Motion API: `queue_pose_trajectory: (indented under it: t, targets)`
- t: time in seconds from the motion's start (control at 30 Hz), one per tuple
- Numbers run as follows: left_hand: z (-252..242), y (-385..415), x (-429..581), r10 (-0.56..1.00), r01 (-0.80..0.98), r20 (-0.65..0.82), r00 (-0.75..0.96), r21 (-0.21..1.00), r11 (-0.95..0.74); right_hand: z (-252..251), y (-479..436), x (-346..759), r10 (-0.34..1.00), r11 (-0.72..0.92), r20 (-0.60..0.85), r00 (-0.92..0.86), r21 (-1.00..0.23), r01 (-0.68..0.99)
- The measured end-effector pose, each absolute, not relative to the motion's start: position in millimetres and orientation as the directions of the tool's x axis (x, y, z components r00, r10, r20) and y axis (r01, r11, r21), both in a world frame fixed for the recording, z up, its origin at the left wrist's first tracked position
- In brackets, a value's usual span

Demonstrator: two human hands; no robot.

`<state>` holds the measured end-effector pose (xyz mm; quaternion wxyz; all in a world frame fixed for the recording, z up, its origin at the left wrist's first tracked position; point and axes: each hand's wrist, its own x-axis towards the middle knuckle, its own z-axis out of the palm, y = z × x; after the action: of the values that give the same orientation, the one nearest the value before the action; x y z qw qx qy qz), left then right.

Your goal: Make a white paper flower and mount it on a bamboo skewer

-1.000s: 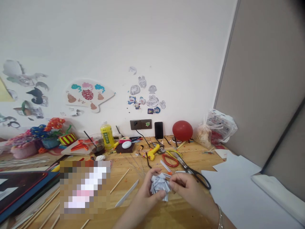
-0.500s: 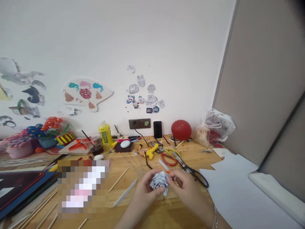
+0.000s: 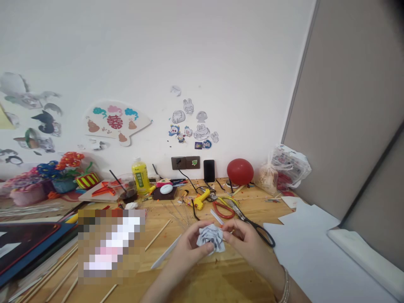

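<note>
A pale blue-white paper flower [image 3: 212,236] with many layered petals is held up over the wooden table. My left hand [image 3: 193,244] is closed around its left side, the thumb lying across the front petals. My right hand [image 3: 241,237] is pinched at the flower's right edge, thumb and fingers together on the outer petals. Just behind the flower lie a white paper strip [image 3: 217,217] and red-handled scissors [image 3: 224,209]. Black-handled scissors [image 3: 260,230] rest past my right hand. Another white strip [image 3: 166,253] lies left of my left forearm.
A yellow glue gun [image 3: 201,200], a phone [image 3: 209,171] and a red balloon [image 3: 240,171] stand toward the wall. White paper sheets [image 3: 303,248] cover the right side. At left are wooden sticks [image 3: 158,234], a yellow bottle [image 3: 140,176] and a drink cup [image 3: 128,191].
The flower has been turned so its layered face shows more toward me. Both hands keep hold of it, and my left hand has shifted slightly left.
</note>
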<state>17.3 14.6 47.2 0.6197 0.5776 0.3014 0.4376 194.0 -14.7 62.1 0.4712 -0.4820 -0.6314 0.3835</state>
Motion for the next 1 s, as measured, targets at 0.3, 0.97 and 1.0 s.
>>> queue_pose_trajectory:
  t: [0.3,0.97,1.0]
  targets:
    - [51,8,15,0.870,-0.168,0.076,0.488,0.986,0.008,70,-17,191,0.973,0.167,0.147,-0.178,-0.981,0.101]
    - [52,6,23,0.905,0.017,0.067,0.419,0.996,-0.082,60,-21,185,0.929,0.279,0.361,-0.078,-0.548,0.789]
    - [53,5,23,0.901,0.012,0.061,0.431,0.997,-0.073,60,-21,185,0.929,0.282,0.361,-0.080,-0.553,0.784]
